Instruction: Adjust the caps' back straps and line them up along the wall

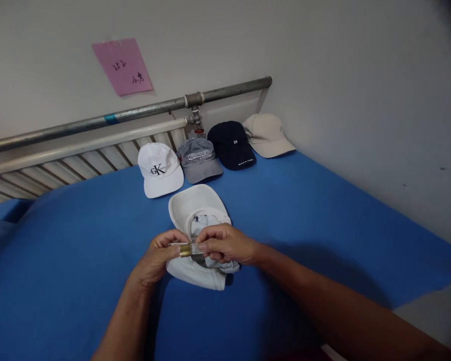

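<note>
— How far had we got with the white cap (195, 210) on the blue bed (315, 210)?

— It lay upside down in front of us, brim pointing away, and both hands were pinched on its back strap. Our left hand (156, 258) gripped the strap end by the brass buckle (185, 250), our right hand (225, 244) clamped the strap just beside it. Whether the strap was already threaded through, we couldn't tell. We judged the adjusting as under way, not finished

— And the others?

— Four caps sat in a row near the radiator (78, 165): a white logo cap (159, 170), a grey cap (200, 159), a navy cap (232, 145) and a beige cap (266, 134), all brim-forward and upright, untouched by us

— Materials?

— Soft cotton crowns, stiff curved brims with stitched rows, a small shiny metal buckle. The bed cover looked smooth and taut. Behind ran a dull steel pipe (135, 113), with a pink paper note (122, 66) on the wall
</note>
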Tool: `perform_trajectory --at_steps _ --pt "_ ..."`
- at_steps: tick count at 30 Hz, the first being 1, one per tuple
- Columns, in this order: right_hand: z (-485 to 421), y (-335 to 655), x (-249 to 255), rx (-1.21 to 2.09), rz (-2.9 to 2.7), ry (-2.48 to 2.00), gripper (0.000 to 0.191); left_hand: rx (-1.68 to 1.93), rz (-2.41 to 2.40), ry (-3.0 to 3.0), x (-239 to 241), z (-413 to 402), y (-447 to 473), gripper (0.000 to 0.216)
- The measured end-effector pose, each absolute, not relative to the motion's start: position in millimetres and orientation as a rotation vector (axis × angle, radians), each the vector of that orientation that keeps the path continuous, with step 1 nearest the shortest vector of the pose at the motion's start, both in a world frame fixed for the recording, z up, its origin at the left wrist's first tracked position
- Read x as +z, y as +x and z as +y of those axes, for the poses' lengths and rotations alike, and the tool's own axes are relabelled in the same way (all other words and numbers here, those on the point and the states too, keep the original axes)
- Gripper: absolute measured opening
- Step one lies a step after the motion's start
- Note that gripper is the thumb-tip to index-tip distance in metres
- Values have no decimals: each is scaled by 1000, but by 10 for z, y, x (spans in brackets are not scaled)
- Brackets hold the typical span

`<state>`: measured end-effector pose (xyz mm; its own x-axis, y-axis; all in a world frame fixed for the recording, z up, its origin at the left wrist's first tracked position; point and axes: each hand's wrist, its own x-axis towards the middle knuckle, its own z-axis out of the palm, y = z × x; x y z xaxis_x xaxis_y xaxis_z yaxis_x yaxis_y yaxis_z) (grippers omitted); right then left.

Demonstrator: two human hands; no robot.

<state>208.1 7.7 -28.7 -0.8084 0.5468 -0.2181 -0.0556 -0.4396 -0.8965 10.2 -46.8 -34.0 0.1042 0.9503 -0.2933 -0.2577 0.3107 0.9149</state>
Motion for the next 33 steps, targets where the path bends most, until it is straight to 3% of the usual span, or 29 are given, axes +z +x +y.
perform_trajectory --at_steps 33 --pt "-4 2031 -213 2191 -1342 -797 5 1022 1161 891 -286 -469 141 23"
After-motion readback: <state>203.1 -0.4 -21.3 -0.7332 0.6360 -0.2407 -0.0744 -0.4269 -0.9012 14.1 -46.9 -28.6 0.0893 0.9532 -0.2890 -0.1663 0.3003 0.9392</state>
